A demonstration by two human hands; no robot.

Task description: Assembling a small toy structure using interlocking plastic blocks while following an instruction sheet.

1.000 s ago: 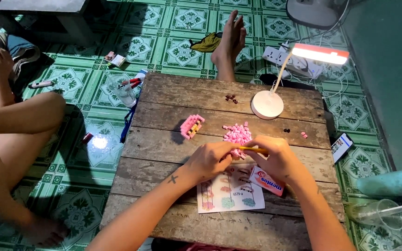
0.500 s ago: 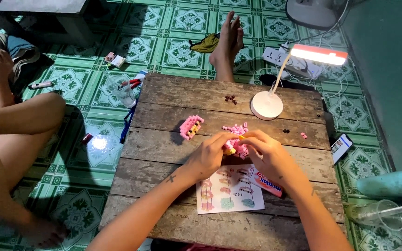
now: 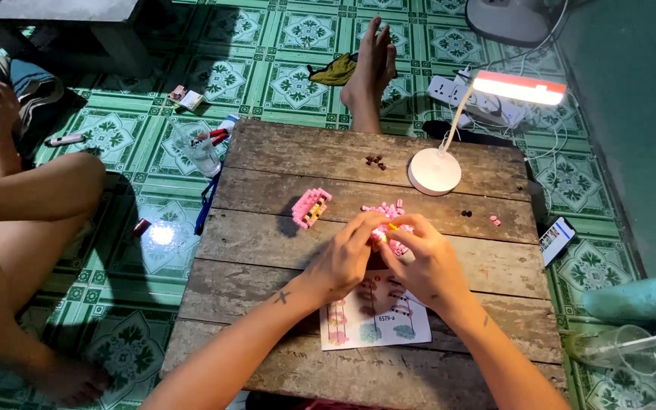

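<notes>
Your left hand (image 3: 347, 254) and right hand (image 3: 427, 262) both pinch one small yellow brick (image 3: 392, 226), just above the pink brick pile (image 3: 389, 212) on the bench (image 3: 267, 250).

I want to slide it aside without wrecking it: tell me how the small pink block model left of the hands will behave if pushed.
The pink block model is small, so probably light and easy to slide on the wooden table. It looks built of tiny bricks, so a hard shove may break pieces off. It sits low, so tipping seems unlikely.

white instruction sheet (image 3: 377, 319) on table, lit phone screen (image 3: 556, 240) right on floor
</notes>
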